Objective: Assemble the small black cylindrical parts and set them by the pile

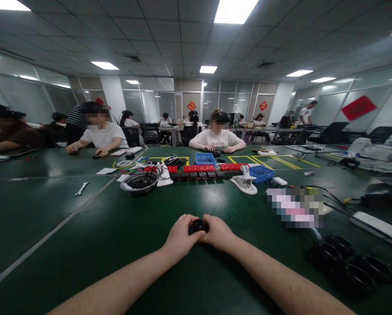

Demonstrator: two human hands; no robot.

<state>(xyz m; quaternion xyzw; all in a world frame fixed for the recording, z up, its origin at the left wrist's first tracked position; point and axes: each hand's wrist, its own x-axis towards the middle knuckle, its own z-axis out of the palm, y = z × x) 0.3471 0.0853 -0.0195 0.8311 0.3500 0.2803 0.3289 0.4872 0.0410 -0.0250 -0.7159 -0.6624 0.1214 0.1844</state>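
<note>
Both my hands meet at the middle of the green table (143, 218), wrapped round a small black round part (199, 225) with a ring-shaped opening facing up. My left hand (181, 234) grips its left side, thumb across the front. From the right, my right hand (217, 232) closes on the same part, the thumbs nearly touching. Fingers cover most of its sides, so its exact kind cannot be made out. Several larger black rings (355, 278) lie at the lower right, beside my right forearm.
Ahead lie a metal bowl (139, 183) with black cables, a white clip stand (245, 181), blue bins (262, 174) and red socket blocks (199, 168). A wrench (82, 189) is at left, a white power strip (378, 227) at right. A person (217, 135) sits opposite.
</note>
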